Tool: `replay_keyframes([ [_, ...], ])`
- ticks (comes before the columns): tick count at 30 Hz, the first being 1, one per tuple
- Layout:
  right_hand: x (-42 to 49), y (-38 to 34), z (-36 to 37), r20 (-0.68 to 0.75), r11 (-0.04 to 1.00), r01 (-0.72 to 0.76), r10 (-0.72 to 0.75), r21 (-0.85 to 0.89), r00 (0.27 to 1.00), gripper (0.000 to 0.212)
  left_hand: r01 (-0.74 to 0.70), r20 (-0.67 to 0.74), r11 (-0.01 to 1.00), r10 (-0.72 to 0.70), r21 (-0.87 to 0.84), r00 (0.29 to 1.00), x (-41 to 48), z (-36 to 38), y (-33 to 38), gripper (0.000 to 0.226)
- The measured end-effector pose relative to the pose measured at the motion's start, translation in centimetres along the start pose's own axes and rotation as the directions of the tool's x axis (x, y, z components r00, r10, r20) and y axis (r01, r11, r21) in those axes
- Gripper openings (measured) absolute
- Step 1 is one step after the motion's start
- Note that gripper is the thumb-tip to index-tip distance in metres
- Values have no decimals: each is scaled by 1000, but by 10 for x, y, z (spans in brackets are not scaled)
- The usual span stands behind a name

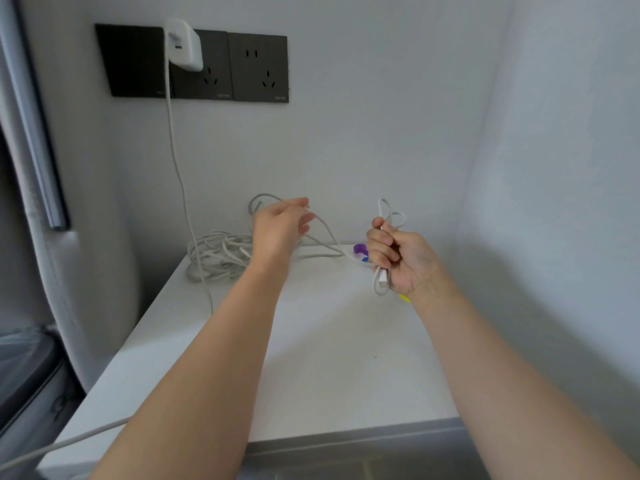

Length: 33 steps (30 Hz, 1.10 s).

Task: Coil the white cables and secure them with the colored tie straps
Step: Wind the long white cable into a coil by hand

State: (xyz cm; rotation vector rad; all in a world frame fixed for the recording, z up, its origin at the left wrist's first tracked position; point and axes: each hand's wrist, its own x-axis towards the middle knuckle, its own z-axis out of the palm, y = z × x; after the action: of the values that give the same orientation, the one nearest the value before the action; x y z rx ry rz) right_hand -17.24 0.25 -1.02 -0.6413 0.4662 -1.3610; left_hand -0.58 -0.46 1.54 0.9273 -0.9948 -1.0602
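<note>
On the white tabletop (311, 341), back left: a loose heap of white cable (221, 254), not yet coiled. Reaches the left hand (280, 230), fingers loosely extended, to a raised strand, perhaps just touching it. Clamps a small coil (382, 281) in the right hand (398, 261). Feed slack in even, matching loops; leave the tie straps (359, 249) beside that fist.

Both bare forearms stretched forward, left hand (280, 233) raised with fingers extended and blurred, hold unclear, right hand (398, 259) upright in a closed grip, fingers curled round a folded white cable (382, 281)
</note>
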Motion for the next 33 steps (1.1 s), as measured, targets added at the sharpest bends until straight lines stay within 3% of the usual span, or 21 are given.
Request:
replay_keyframes([
  [5,0,-2,0,-103,998,-2,-4,-58,995,29,-175,70,957,196,-232,978,-9,-4,17,25],
  [7,0,-2,-1,-104,998,15,-22,-69,994,29,-159,141,936,212,-314,967,-10,-7,19,26],
  [12,0,-4,0,-88,989,69,-81,-133,993,29,95,87,898,-63,-430,994,-4,-5,11,16],
  [16,0,-5,0,-107,982,72,-92,-176,990,29,287,114,789,-269,-543,956,1,-10,0,16],
  [20,-2,-3,1,-107,950,12,-48,-313,993,26,379,152,830,-347,-409,925,5,-14,-4,13],
  [26,-2,1,3,-122,895,-37,-19,-445,992,26,385,203,916,-358,-114,911,6,-18,-6,23],
  [33,-3,1,0,-73,854,-189,176,-485,982,25,364,276,931,-342,-34,898,5,-16,-9,14],
])
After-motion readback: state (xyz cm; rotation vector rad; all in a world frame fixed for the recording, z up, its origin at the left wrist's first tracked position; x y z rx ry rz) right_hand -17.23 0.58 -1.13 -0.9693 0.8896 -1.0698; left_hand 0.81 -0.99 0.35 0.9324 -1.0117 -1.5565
